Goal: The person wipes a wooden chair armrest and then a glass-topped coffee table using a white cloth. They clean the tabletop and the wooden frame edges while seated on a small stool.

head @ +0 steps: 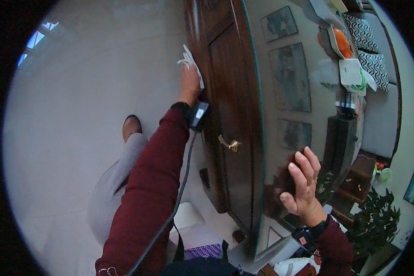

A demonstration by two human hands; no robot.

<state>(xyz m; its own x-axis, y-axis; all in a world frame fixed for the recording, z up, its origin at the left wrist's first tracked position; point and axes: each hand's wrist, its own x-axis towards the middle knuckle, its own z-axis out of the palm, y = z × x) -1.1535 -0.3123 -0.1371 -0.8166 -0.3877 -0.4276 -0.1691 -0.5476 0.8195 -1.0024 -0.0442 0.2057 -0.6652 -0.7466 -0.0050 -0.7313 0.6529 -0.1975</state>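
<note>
My left hand [190,82] holds a white cloth [189,58] against the lower edge of a dark wooden cabinet [233,76]. A curved brass handle [230,143] is fixed to the panelled wood front, nearer to my body. My right hand [304,188], fingers apart and holding nothing, is at the glossy glass top [269,138] of the cabinet. Its reflection shows beside the fingers; I cannot tell how firmly it touches. Framed pictures appear in the glass as dim rectangles. Part of the cloth is hidden by my left hand.
A tissue box [351,74], a dish with something orange [343,43] and a black box [338,138] stand on the far side. Beyond are a grey sofa [379,114] and a leafy plant [376,217]. A cable [183,189] trails from my left wrist. My shoe [132,127] is on the pale floor.
</note>
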